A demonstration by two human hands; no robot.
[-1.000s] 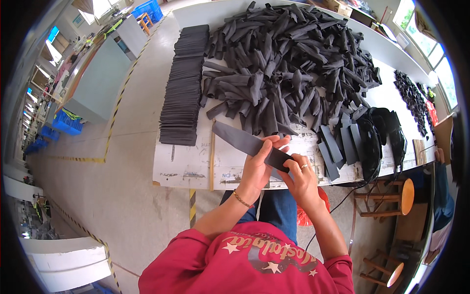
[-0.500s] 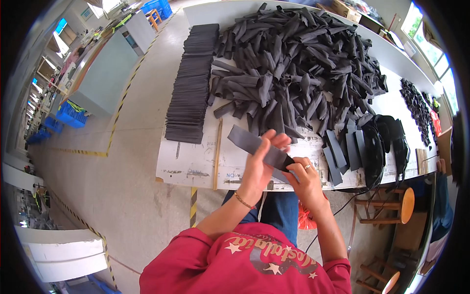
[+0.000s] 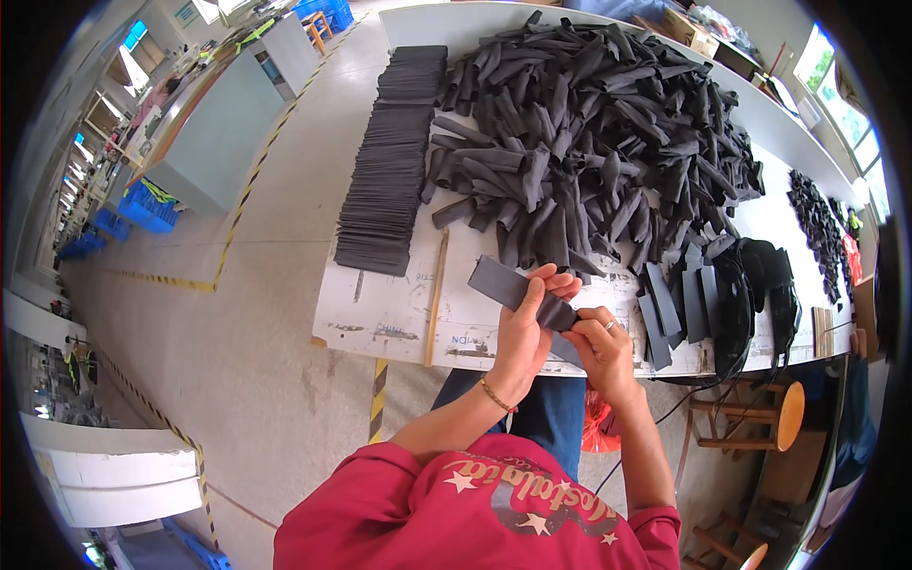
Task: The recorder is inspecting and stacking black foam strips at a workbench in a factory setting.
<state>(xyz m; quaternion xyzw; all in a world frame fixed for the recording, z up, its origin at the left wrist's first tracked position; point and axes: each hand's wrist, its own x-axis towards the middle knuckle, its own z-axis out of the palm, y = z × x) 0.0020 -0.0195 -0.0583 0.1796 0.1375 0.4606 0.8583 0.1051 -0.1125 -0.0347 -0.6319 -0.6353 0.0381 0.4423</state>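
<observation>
A dark grey fabric strip (image 3: 498,281) lies across my left hand (image 3: 521,340), held between its thumb and fingers over the table's front edge. At the strip's right end my right hand (image 3: 606,350) pinches the cloth with thumb and fingertips, where it looks darker and bent. Under the hands a flat grey piece (image 3: 566,350) shows in part; I cannot tell whether it belongs to the same strip. A big loose heap of dark grey fabric pieces (image 3: 589,142), many rolled or curled, covers the table's far middle. Left of it runs a long, neat row of stacked flat strips (image 3: 389,171).
A wooden stick (image 3: 437,299) lies on the white table (image 3: 370,309). To the right are several flat grey strips (image 3: 698,299) and black bundles (image 3: 736,309). Smaller dark pieces (image 3: 815,223) lie at the far right. Wooden stools (image 3: 788,416) stand below the table's right side.
The view has shifted slightly, so the table appears a little further right. The strip stays in both hands; its right end looks more bent between them.
</observation>
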